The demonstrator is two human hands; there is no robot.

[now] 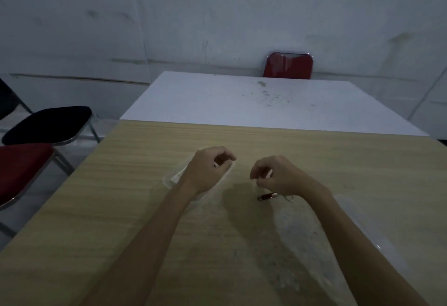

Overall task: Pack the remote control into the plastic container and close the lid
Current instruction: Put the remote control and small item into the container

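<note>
Head view shows both of your hands over the wooden tabletop point(135, 184). Your left hand point(208, 170) hovers above the clear plastic container point(173, 180), fingers curled loosely inward; whether it grips the container's rim cannot be told, because the hand covers most of it. Your right hand point(278, 177) is also loosely curled, its fingertips drawn close together; whether it is pinching anything cannot be told.

The remote control point(267, 196) appears to be the small dark object lying on the tabletop just below your right hand and apart from the container. It is too small and dim to identify with certainty. Its long axis runs nearly left to right across the view, tilted slightly, with the paler end toward your right wrist and the darker end toward the container.

Probable faults from this position:

1. Missed grasp. The object is small and low, and the light is poor; curled fingers may skid it away.
2. Container shift. The container is light and transparent; an unsteadied wall may slide when the object is dropped in.
3. Lid error. A faint clear shape point(362, 228) beside your right forearm may be the lid; your arm could knock it.
</note>
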